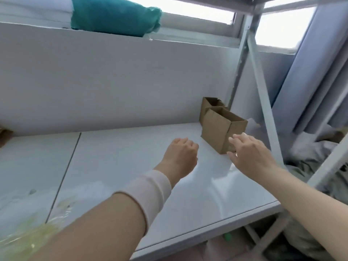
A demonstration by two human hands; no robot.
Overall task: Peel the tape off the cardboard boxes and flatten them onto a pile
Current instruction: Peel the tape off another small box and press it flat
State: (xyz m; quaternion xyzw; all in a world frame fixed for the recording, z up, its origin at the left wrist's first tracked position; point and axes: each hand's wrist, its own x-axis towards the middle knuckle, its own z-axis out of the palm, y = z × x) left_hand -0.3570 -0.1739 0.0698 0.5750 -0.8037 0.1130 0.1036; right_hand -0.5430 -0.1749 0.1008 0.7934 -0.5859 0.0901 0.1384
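Note:
Two small brown cardboard boxes stand on the white shelf (pixel 131 166) at its far right corner. The near box (pixel 218 131) has its top open; the far box (pixel 209 104) stands right behind it against the wall. My right hand (pixel 248 153) is stretched out with fingers apart, its fingertips at the near box's right side and lower corner. My left hand (pixel 180 155) hovers just left of the near box with fingers curled in and nothing visible in it. A pale band wraps my left wrist.
A white wall backs the shelf. A slanted white metal frame post (pixel 261 95) stands right of the boxes. A teal bundle (pixel 116 16) lies on the ledge above. Crumpled clear tape (pixel 32 238) sits at the lower left. A brown cardboard edge (pixel 4 136) shows at far left.

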